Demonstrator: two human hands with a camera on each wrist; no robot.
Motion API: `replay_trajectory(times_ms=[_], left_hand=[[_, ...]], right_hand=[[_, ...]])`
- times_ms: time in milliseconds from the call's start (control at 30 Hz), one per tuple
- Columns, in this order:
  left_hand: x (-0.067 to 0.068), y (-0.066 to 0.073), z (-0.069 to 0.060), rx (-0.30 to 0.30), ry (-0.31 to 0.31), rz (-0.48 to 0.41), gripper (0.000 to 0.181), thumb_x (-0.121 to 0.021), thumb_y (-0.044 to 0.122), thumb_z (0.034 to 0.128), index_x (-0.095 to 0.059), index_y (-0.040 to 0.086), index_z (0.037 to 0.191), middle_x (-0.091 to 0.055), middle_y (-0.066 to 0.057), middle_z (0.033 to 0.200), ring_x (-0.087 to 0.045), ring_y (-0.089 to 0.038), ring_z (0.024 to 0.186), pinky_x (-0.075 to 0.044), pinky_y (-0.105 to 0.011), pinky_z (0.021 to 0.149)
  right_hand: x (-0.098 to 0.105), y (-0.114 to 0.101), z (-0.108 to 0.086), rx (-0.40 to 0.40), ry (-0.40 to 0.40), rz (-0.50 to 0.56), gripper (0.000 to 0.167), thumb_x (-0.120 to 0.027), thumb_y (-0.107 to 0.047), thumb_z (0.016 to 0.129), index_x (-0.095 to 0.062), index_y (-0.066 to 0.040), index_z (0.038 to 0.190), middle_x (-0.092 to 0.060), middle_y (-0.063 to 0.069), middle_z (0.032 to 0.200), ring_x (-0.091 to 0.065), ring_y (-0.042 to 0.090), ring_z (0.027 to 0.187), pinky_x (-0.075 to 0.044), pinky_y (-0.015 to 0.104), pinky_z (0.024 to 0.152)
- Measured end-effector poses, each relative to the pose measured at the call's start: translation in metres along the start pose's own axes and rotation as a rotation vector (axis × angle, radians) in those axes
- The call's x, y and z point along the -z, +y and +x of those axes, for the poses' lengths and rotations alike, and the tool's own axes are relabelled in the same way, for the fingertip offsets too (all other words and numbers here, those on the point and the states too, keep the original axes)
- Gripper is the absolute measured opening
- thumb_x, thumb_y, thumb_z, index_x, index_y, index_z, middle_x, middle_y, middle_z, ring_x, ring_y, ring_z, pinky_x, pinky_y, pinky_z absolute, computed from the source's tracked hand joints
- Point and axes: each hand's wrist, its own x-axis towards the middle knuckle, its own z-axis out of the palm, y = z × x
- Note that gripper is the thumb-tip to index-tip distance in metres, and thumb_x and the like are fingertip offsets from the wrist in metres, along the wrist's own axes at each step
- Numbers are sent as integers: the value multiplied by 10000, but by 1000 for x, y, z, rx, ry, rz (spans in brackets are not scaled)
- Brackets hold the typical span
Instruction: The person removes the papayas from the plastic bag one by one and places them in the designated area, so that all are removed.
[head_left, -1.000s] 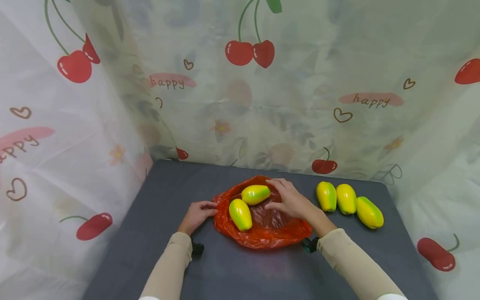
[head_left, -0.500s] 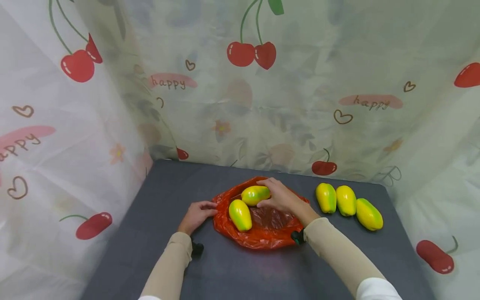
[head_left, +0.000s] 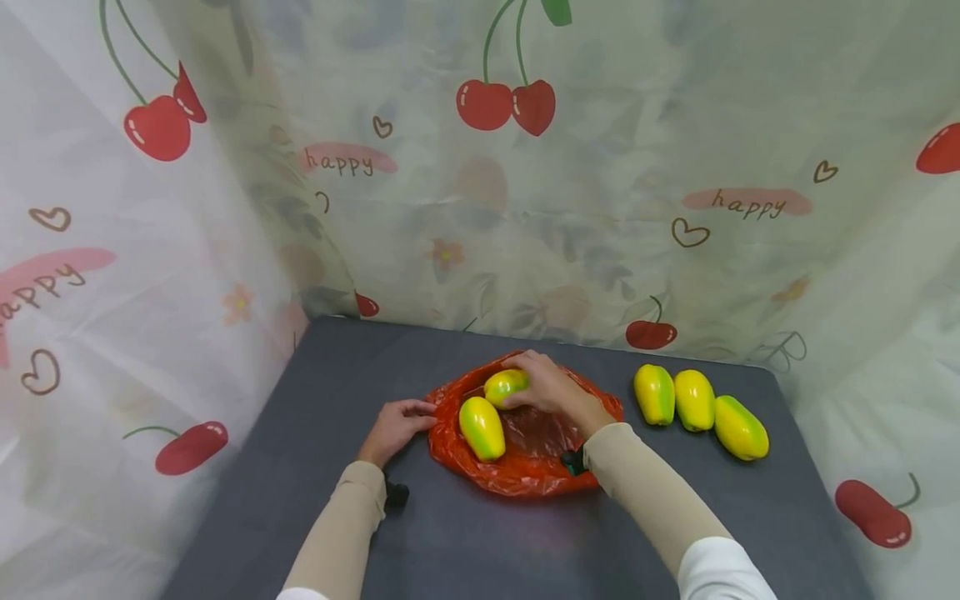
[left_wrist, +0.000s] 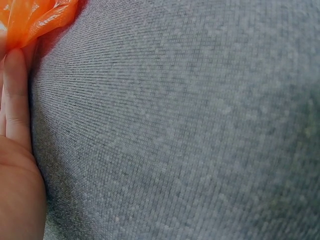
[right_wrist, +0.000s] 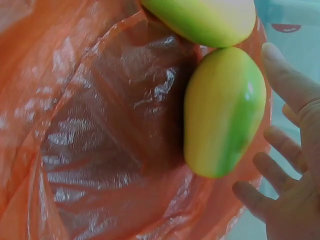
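A red plastic bag lies spread with its mouth up, holding two yellow-green papayas. My left hand is at its left rim; in the left wrist view the gathered edge of the bag sits between thumb and finger. My right hand reaches over the bag to the farther papaya. Seen from the right wrist, its fingers are spread around that papaya with a small gap. The nearer papaya rests beside it, at the bag's left side.
To the right of the bag lie three more papayas: one on the left, one in the middle and one on the right. The dark grey table ends at a curtain with printed cherries.
My right hand has moved left over the bag, from its far right rim to the farther papaya. My left hand stays at the left rim, and the papayas have barely moved.
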Motion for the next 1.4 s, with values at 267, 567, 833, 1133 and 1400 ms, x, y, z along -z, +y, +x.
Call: replay_trajectory(times_ms=[267, 567, 833, 1133, 1400], left_hand=[[1, 4, -1, -1, 4, 7, 193, -796, 303, 886, -797, 242, 1069, -747, -13, 1203, -660, -191, 1072, -509, -470, 1055], [1, 5, 1, -8, 7, 7, 189, -791, 303, 892, -797, 240, 1070, -748, -19, 1205, -659, -200, 1092, -498, -485, 1073], [1, 5, -1, -8, 12, 24, 182, -781, 294, 902, -795, 241, 1076, -749, -16, 1199, -656, -196, 1082, -503, -476, 1063], [2, 5, -5, -2, 23, 16, 171, -767, 272, 915, -797, 229, 1078, -747, -17, 1194, -646, -207, 1094, -511, -474, 1047], [0, 4, -4, -6, 22, 20, 169, -782, 277, 903, -799, 230, 1065, -749, -24, 1187, -655, -203, 1070, -522, -470, 1041]], right_hand=[[-9, 3, 8, -15, -5, -9, 682, -815, -376, 869, -549, -165, 1460, -516, 100, 1444, -466, 339, 1319, -438, 498, 1109], [-13, -1, 8, -63, 18, -63, 686, -864, -288, 827, -572, -177, 1438, -469, 116, 1380, -425, 339, 1247, -469, 501, 1063], [-16, -2, 8, -69, 23, -128, 640, -851, -294, 841, -591, -196, 1418, -503, 97, 1396, -425, 327, 1237, -461, 502, 1082], [-17, -3, 4, -55, 48, -109, 639, -864, -319, 824, -606, -182, 1392, -546, 104, 1383, -456, 331, 1199, -451, 492, 1054], [-11, -2, -6, -68, 96, -20, 647, -863, -342, 820, -604, -172, 1388, -566, 92, 1321, -519, 291, 1170, -483, 482, 1016]])
